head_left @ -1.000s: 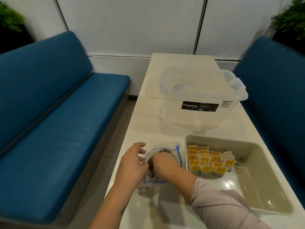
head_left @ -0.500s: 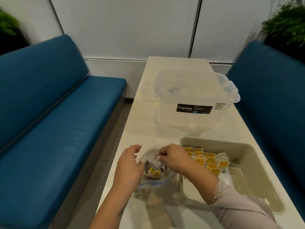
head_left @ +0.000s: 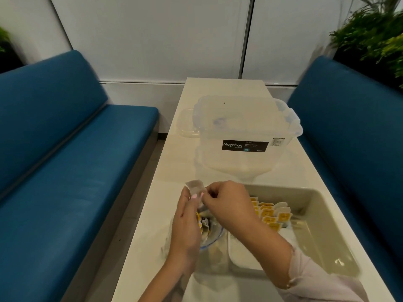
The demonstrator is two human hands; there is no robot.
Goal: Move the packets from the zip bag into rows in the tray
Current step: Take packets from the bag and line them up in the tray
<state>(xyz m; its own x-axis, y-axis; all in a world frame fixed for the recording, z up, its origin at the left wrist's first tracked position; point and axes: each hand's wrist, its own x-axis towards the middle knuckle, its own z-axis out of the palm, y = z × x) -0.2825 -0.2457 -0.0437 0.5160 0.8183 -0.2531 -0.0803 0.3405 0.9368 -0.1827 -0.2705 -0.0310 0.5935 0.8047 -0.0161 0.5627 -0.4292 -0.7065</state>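
Bare tabletop [head_left: 174,171] btw the big clear box [head_left: 244,131] & the tray [head_left: 316,197]: room to pass. Tray's right half is bare; packets [head_left: 270,214] fill its far left. Zip bag [head_left: 209,236] sits just left of tray. Blue seats [head_left: 76,171] wall both sides.

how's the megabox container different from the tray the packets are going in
The Megabox container is see-through plastic with a black label; the tray is opaque beige and unlabelled. The container stands tall at the far end of the table; the tray is shallow and sits nearer, by the right hand. No packets show in the container; the tray holds rows of yellow packets. Both are open-topped.
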